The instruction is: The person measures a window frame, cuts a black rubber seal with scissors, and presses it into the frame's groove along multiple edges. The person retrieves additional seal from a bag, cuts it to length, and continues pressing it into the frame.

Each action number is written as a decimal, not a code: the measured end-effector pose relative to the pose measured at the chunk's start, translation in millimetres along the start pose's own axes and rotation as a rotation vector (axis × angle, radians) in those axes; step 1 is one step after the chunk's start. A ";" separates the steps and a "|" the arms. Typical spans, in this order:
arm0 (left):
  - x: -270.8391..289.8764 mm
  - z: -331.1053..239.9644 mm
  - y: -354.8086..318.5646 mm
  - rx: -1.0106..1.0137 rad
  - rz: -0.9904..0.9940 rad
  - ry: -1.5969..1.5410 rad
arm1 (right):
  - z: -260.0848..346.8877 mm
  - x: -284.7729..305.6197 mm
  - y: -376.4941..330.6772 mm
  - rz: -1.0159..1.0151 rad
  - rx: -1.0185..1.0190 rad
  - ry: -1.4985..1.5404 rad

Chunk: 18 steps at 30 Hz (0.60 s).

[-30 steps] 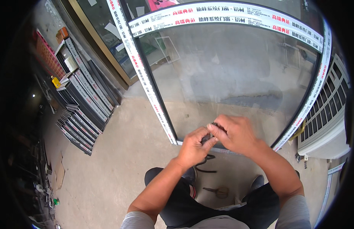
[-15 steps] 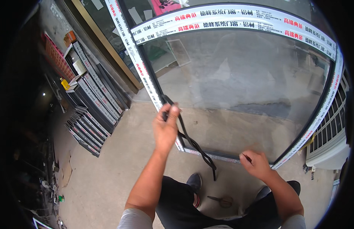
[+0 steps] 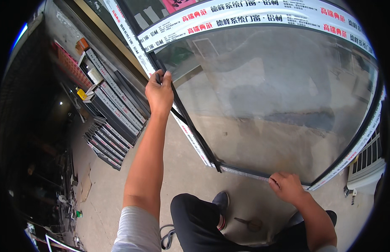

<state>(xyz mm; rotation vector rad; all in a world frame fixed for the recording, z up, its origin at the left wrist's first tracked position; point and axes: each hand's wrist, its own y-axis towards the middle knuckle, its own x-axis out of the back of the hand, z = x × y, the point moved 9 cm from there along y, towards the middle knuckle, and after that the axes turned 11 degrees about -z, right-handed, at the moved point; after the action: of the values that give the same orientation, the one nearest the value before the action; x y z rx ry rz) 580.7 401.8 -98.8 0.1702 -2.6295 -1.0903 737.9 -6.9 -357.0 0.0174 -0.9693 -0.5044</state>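
Observation:
A large glass pane (image 3: 266, 96) sits in a window frame (image 3: 241, 172) wrapped in printed white film, standing upright before me. My left hand (image 3: 160, 94) is closed on the upper part of a black rubber strip (image 3: 195, 133), held against the frame's left side. The strip runs down from it along the glass edge, its loose end at the lower left corner. My right hand (image 3: 288, 187) is closed by the frame's bottom bar, towards the right corner. Whatever its curled fingers hold, if anything, is hidden.
Scissors (image 3: 250, 224) lie on the floor between my feet. A black coil (image 3: 167, 237) rests beside my left leg. Stacked film-wrapped profiles (image 3: 113, 107) lean on the left wall, a yellow bottle (image 3: 81, 93) next to them. A white grilled unit (image 3: 365, 168) stands at right.
My left hand has moved up and left with the strip, which now lies stretched along the frame's left side instead of dangling twisted. The right hand has lowered slightly towards the bottom bar.

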 end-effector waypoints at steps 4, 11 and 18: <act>-8.5 3.0 16.2 -0.001 -0.058 0.082 | 5.4 1.7 0.2 0.005 0.036 -0.030; -11.2 -2.3 41.2 0.004 -0.073 0.124 | 5.0 0.2 -3.2 0.026 0.060 -0.038; -5.0 -2.7 62.8 0.048 -0.143 0.211 | 6.3 1.3 -5.2 0.018 0.076 -0.019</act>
<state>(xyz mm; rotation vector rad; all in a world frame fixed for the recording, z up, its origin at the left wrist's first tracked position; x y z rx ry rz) 586.3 445.5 -53.7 0.4638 -2.4860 -0.9928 731.4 -10.8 -353.6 0.0719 -1.0055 -0.4513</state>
